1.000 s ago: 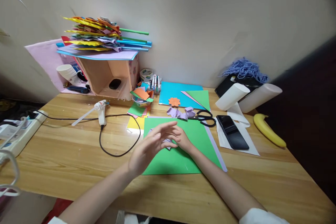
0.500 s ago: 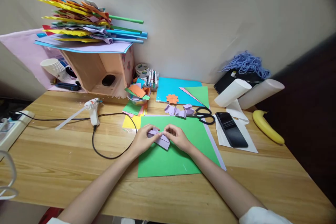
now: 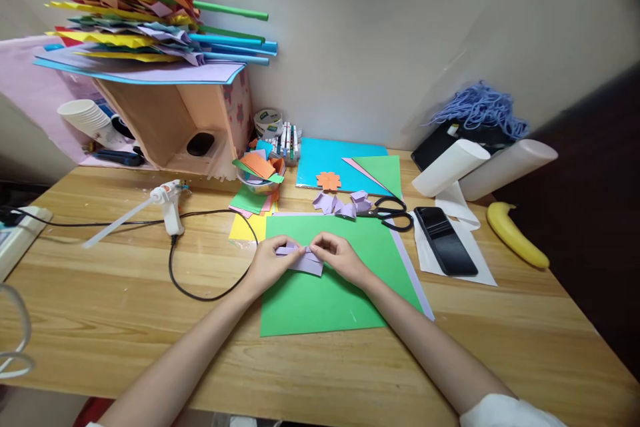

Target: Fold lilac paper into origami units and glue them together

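Note:
A folded piece of purple paper is held between both hands above a green sheet. My left hand grips its left part, with the thumb along the upper fold. My right hand pinches the upper right edge between thumb and forefinger. The fingertips partly cover the folds. Just beyond the hands lie several purple folded paper pieces and black scissors. An orange paper flower rests on a blue sheet behind them.
At left stand a glue gun with a looping black cable and an open box topped with paper flowers. A bowl of paper scraps sits near the box. To the right are a phone, white rolls and a banana.
The purple paper has turned so its lower edge lies more level. Both hands keep their grip with small finger shifts. The camera view has moved slightly.

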`<move>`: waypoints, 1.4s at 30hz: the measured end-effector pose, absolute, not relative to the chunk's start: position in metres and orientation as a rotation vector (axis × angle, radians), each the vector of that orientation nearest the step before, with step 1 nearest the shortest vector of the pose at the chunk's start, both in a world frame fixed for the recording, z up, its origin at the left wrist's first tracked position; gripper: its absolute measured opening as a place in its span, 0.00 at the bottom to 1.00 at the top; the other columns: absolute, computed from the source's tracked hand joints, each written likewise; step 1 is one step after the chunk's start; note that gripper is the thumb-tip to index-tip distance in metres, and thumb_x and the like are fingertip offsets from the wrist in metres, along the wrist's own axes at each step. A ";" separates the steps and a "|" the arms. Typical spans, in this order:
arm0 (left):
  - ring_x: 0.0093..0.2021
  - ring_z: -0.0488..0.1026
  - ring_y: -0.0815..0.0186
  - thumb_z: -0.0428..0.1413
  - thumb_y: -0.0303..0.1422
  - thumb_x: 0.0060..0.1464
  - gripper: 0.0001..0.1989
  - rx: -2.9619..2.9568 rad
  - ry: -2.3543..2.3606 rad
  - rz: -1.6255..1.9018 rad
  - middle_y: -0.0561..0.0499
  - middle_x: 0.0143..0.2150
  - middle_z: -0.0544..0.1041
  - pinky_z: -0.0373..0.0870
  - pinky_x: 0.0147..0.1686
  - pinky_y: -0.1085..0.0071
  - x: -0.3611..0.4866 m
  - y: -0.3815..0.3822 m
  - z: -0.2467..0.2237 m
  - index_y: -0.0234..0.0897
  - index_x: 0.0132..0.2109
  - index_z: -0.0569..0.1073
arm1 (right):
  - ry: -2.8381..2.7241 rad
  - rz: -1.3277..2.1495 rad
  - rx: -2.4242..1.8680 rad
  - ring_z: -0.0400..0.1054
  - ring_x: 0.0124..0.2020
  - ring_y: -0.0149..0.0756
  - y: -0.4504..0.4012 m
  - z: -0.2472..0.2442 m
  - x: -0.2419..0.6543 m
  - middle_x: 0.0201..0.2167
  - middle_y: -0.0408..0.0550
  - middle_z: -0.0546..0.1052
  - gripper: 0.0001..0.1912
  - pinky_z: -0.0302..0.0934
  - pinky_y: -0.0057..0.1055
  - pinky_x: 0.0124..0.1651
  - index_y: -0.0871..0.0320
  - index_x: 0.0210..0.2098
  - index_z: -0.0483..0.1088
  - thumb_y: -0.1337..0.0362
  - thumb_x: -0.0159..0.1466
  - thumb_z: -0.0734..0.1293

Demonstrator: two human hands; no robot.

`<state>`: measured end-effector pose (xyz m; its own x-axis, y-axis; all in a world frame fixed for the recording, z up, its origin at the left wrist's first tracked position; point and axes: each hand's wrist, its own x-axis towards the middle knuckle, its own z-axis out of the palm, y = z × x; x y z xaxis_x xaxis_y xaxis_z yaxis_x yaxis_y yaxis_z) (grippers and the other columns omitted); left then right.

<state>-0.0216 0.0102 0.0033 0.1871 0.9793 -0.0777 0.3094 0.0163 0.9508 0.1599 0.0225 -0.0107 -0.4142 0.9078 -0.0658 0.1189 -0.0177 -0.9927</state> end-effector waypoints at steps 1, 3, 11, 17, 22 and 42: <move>0.28 0.68 0.67 0.56 0.43 0.46 0.15 1.479 1.298 0.862 0.51 0.27 0.74 0.63 0.27 0.76 -0.021 0.010 0.003 0.33 0.30 0.74 | -1.577 1.515 -1.086 0.61 0.28 0.30 0.023 -0.011 0.160 0.25 0.42 0.67 0.13 0.56 0.26 0.30 0.59 0.30 0.67 0.54 0.57 0.64; 0.28 0.68 0.67 0.56 0.42 0.47 0.15 1.474 1.293 0.862 0.51 0.27 0.74 0.63 0.28 0.76 -0.021 0.010 0.004 0.33 0.30 0.74 | -1.548 1.542 -1.077 0.62 0.28 0.30 0.023 -0.011 0.160 0.26 0.42 0.68 0.13 0.56 0.26 0.31 0.60 0.30 0.67 0.54 0.57 0.65; 0.30 0.68 0.66 0.54 0.41 0.49 0.14 1.473 1.271 0.847 0.51 0.27 0.74 0.63 0.30 0.74 -0.021 0.010 0.007 0.33 0.30 0.74 | -1.494 1.567 -1.110 0.61 0.25 0.29 0.024 -0.011 0.161 0.24 0.42 0.68 0.14 0.56 0.26 0.28 0.59 0.28 0.66 0.53 0.53 0.67; 0.31 0.68 0.66 0.54 0.41 0.50 0.14 1.458 1.233 0.830 0.52 0.27 0.74 0.63 0.31 0.74 -0.021 0.009 0.006 0.33 0.31 0.74 | -1.505 1.495 -1.159 0.60 0.24 0.28 0.021 -0.012 0.158 0.23 0.42 0.67 0.14 0.55 0.25 0.26 0.59 0.26 0.65 0.54 0.53 0.67; 0.29 0.68 0.67 0.55 0.40 0.49 0.13 1.435 1.237 0.832 0.51 0.27 0.74 0.62 0.29 0.75 -0.020 0.009 0.005 0.32 0.30 0.74 | -1.481 1.487 -1.167 0.59 0.22 0.27 0.019 -0.011 0.157 0.22 0.41 0.67 0.13 0.54 0.25 0.25 0.59 0.25 0.64 0.56 0.52 0.69; 0.27 0.66 0.69 0.54 0.37 0.49 0.11 1.500 1.206 0.675 0.53 0.25 0.73 0.60 0.27 0.77 -0.026 0.012 0.018 0.32 0.30 0.74 | -1.550 1.890 -1.053 0.63 0.25 0.27 0.027 0.008 0.169 0.22 0.42 0.71 0.13 0.55 0.24 0.28 0.63 0.29 0.70 0.57 0.54 0.68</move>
<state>-0.0259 0.0120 0.0182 0.3336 0.9264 -0.1743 0.3358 0.0560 0.9403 0.1686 0.0274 0.0085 -0.5918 0.7626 -0.2612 0.1066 -0.2471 -0.9631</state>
